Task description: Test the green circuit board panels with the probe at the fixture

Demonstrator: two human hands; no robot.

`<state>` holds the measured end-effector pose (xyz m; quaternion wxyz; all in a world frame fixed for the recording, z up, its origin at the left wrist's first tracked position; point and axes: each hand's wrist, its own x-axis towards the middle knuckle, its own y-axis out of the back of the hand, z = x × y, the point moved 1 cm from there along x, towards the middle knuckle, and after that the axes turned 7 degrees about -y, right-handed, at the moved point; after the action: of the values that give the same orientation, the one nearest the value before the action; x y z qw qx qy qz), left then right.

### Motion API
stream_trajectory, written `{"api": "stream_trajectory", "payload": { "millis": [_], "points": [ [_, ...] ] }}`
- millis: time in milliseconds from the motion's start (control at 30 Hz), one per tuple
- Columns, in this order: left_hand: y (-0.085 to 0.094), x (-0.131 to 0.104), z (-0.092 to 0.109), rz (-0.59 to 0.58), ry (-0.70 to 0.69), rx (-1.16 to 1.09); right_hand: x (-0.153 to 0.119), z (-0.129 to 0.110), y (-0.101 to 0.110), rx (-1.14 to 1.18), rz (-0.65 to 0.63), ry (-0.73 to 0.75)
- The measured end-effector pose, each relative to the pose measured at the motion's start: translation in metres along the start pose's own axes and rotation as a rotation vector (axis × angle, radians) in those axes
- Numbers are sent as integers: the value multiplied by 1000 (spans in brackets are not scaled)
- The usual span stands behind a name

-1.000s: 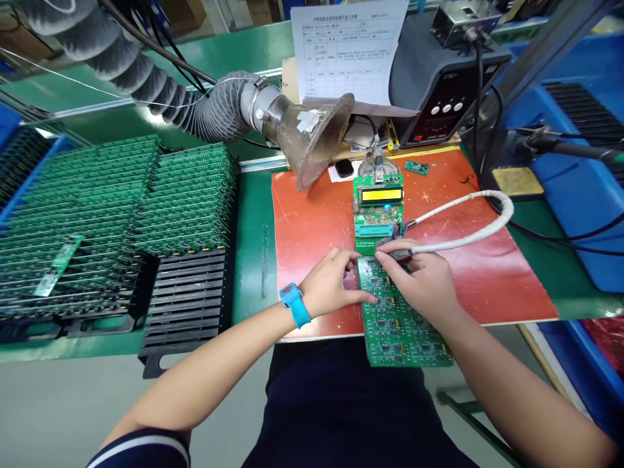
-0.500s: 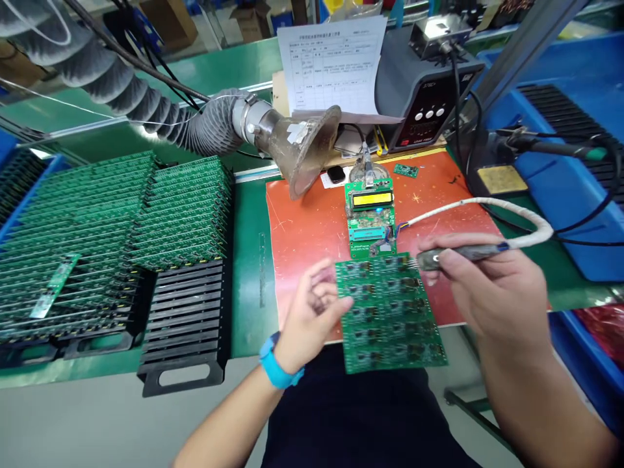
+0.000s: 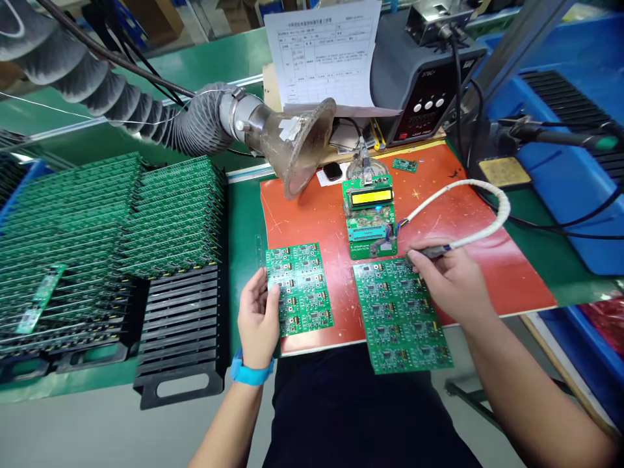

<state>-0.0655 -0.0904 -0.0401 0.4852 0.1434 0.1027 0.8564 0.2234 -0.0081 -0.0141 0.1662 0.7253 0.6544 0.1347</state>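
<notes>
My left hand [image 3: 258, 312] is closed on the left edge of a green circuit board panel [image 3: 306, 286], its thumb on top. That panel is held over the left part of the red mat, small components facing up. A second circuit board panel [image 3: 397, 318] lies to the right, its lower part reaching past the table's front edge. My right hand [image 3: 448, 276] is closed around a grey cabled probe [image 3: 431, 251] at this panel's upper right corner; its tip is hidden by my fingers. From the probe a white cable [image 3: 487, 188] loops to a programmer board [image 3: 371, 218] with a lit yellow display.
Racks of upright green boards [image 3: 170, 214] stand on the left, with an empty-slotted black rack [image 3: 180, 331] in front. A fume extraction hood [image 3: 307, 146] hangs over the red mat [image 3: 292, 214]. A soldering station [image 3: 424, 84] and a blue bin [image 3: 570, 214] are at the right.
My left hand has moved left with one panel, now apart from the second panel. My right hand has shifted slightly left with the probe, onto the second panel's upper right corner.
</notes>
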Motion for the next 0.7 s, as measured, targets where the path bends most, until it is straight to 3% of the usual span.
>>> {"api": "stream_trajectory", "payload": {
  "millis": [300,467,567,700],
  "points": [
    [-1,-2,-7,-65,-146,119,2,7,3,-157,-40,48],
    [-1,-1,-4,-80,-229,238,2,4,1,-234,41,84],
    [-1,0,-1,-71,-257,271,2,4,1,-212,46,98],
    [-1,-1,0,-67,-283,304,7,4,5,-79,-53,58]
  ]
}}
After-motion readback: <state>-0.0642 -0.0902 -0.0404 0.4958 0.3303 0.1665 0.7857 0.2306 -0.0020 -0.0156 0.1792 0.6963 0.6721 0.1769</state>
